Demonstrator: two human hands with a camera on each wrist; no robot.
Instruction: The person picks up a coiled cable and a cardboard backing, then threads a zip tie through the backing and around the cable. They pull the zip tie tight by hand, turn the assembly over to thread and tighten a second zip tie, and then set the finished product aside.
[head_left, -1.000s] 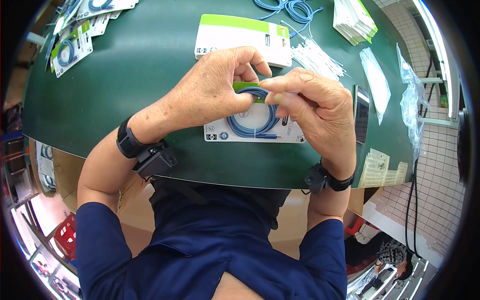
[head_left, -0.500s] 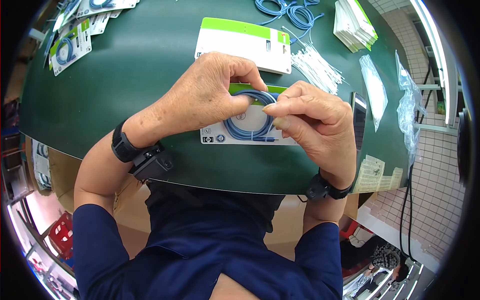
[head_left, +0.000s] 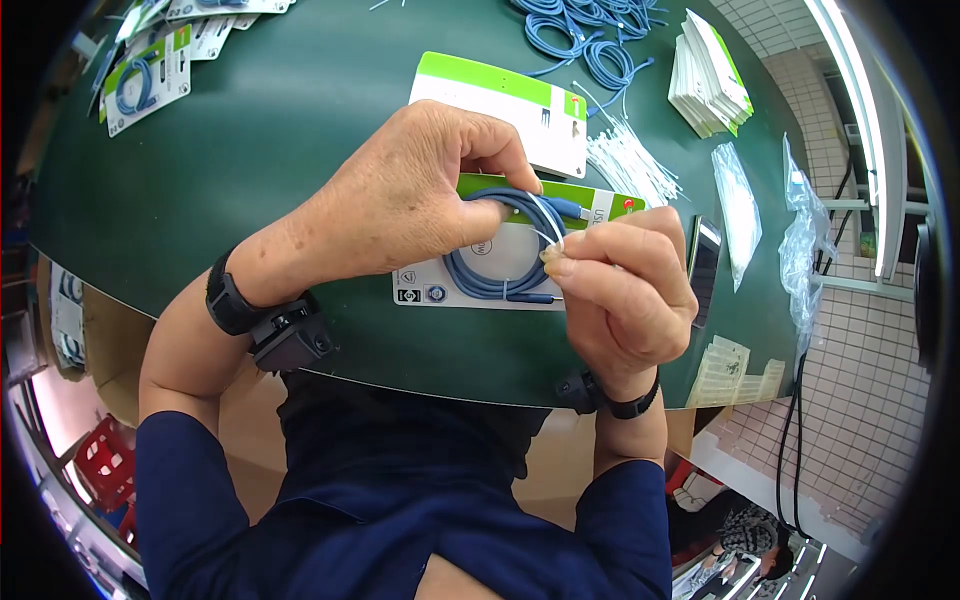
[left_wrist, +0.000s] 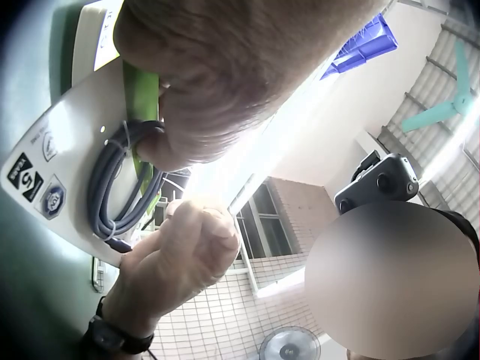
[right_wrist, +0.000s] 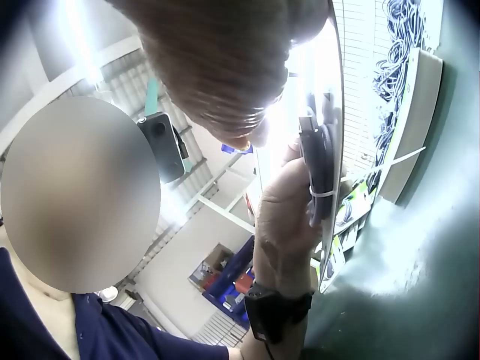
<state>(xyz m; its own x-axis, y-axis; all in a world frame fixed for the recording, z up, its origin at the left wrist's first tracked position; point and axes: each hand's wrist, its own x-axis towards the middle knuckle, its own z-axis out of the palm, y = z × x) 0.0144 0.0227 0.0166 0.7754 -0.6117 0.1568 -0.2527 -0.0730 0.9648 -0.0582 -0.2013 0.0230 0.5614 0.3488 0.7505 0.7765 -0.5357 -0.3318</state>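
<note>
A coil of blue USB cable (head_left: 482,287) lies against a white and green printed backing card (head_left: 610,203), its USB plug pointing right along the green band. My left hand (head_left: 420,190) grips the coil and card from the left, the thumb through the coil and the forefinger at the top edge. Around the coil's right side runs a white cable tie (head_left: 543,212). My right hand (head_left: 630,290) pinches the tie's ends between thumb and forefinger. Another thin tie circles the bottom of the coil. In the left wrist view the coil (left_wrist: 101,187) stands out from the tilted card (left_wrist: 67,161).
A stack of cards (head_left: 500,95) sits just beyond my hands, with loose white cable ties (head_left: 632,160) to its right. Farther back are coiled blue cables (head_left: 605,60) and another card stack (head_left: 705,80). Carded cables (head_left: 145,85) lie far left. A phone (head_left: 705,265) and plastic bags (head_left: 735,215) lie right.
My right hand has moved down and right, drawing the tie's ends with it, and the USB plug has come into view. My left hand keeps its hold. The head view has shifted slightly.
</note>
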